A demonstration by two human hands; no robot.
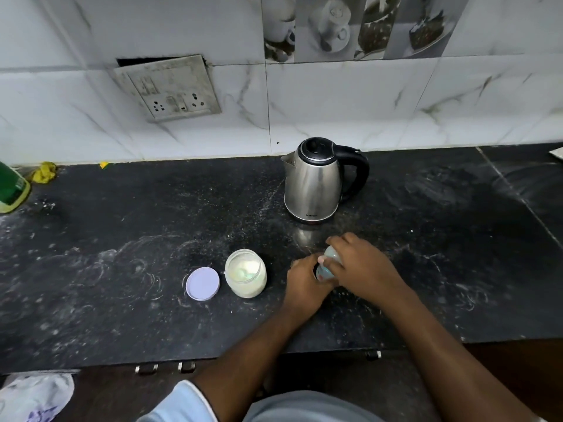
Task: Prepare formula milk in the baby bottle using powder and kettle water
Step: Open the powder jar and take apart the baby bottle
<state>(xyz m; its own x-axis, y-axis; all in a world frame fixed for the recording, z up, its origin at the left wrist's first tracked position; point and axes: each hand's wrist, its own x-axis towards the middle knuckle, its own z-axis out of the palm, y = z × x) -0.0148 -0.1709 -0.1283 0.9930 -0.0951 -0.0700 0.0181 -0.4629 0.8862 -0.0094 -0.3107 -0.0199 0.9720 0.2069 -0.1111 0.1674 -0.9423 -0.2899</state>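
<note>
Hands, left and right, grip baby bottle beside powder jar.

2 bare forearms reach forward and meet. The left hand curls its fingers around the lower part of a baby bottle, while the right hand arches over its top, fingers wrapped down.

I see a dusty black stone counter bearing a steel kettle, open powder jar, and lilac lid.
</note>
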